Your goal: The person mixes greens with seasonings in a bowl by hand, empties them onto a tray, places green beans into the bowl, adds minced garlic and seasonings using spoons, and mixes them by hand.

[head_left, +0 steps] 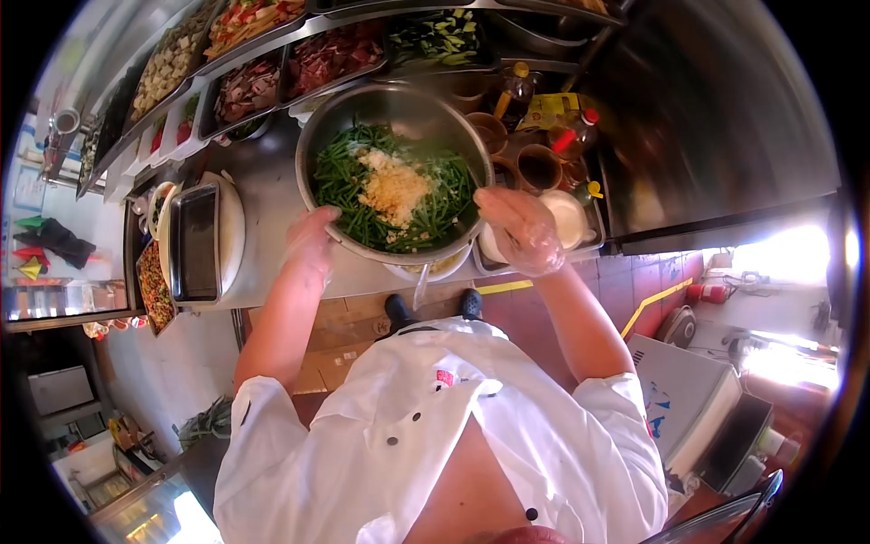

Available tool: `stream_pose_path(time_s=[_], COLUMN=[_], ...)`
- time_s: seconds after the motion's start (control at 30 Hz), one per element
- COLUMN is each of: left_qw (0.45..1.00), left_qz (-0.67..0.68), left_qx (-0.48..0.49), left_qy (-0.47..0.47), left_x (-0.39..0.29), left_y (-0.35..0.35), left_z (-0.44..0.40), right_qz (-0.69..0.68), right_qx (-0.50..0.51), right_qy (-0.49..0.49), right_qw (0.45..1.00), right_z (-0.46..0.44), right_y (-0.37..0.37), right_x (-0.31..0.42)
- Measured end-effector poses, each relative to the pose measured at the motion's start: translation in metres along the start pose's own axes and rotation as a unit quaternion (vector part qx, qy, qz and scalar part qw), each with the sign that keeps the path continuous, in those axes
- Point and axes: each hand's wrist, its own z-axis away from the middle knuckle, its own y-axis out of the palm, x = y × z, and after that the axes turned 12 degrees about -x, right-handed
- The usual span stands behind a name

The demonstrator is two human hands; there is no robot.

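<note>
A large steel mixing bowl (430,113) is in front of me over the counter. In it lie cut green beans (343,177), topped by a pale heap of what looks like minced garlic (397,190) and some white powder. My left hand (313,238) is closed on the bowl's near left rim. At the right rim my right hand (524,231), in a clear plastic glove, grips the edge with its fingertips; part of its grip is hidden. Beneath the near rim, a white bowl (439,266) shows partly.
Trays of sliced meat (335,59) and cut vegetables (437,36) line the back. Seasoning tubs (539,168), an oil bottle (515,95) and a red-capped bottle (575,131) crowd the right. A dark rectangular tray (196,243) lies left, on a round white container.
</note>
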Motion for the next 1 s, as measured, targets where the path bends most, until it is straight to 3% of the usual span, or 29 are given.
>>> stream_pose_path(time_s=[0.1,0.13,0.17,0.23,0.3,0.4,0.53,0.63,0.77,0.83,0.87,0.9,1.0], left_qw=[0.999,0.999,0.997,0.991,0.984,0.974,0.958,0.958,0.956,0.955,0.958,0.955,0.949], left_qz=[0.01,0.033,0.057,0.111,0.155,0.205,0.265,0.264,0.273,0.27,0.258,0.259,0.249], left_qx=[0.007,0.018,0.027,0.022,0.037,0.009,-0.041,-0.059,-0.081,-0.102,-0.09,-0.104,-0.134], left_qy=[-0.031,-0.039,-0.047,-0.071,-0.082,-0.1,-0.104,-0.094,-0.075,-0.071,-0.084,-0.102,-0.141], left_x=[0.015,0.021,0.028,0.03,0.041,0.047,0.044,0.053,0.066,0.071,0.077,0.09,0.119], left_y=[-0.012,-0.016,-0.02,-0.027,-0.046,-0.072,-0.092,-0.113,-0.148,-0.159,-0.171,-0.184,-0.217], left_z=[-0.018,-0.022,-0.024,-0.01,-0.012,0.012,0.053,0.061,0.054,0.045,0.032,0.015,-0.037], right_qz=[0.004,-0.029,-0.099,-0.229,-0.1,-0.018,0.082,0.242,0.193,0.416,0.232,0.025,0.082], right_qx=[0.015,-0.001,-0.083,-0.242,-0.276,-0.315,-0.172,-0.052,-0.041,0.045,-0.091,-0.211,-0.309], right_qy=[0.097,0.18,0.301,0.517,0.565,0.509,0.431,0.294,0.4,0.201,0.417,0.597,0.531], right_qw=[0.995,0.983,0.945,0.788,0.771,0.801,0.882,0.923,0.895,0.886,0.874,0.774,0.785], right_z=[0.025,0.029,0.035,0.046,0.038,0.078,0.119,0.141,0.177,0.23,0.208,0.172,0.145], right_y=[0.009,0.006,0.006,0.005,-0.031,-0.062,-0.071,-0.058,-0.034,-0.037,-0.037,-0.045,-0.055], right_x=[-0.011,-0.009,-0.015,-0.026,-0.036,-0.083,-0.129,-0.168,-0.205,-0.243,-0.22,-0.186,-0.14])
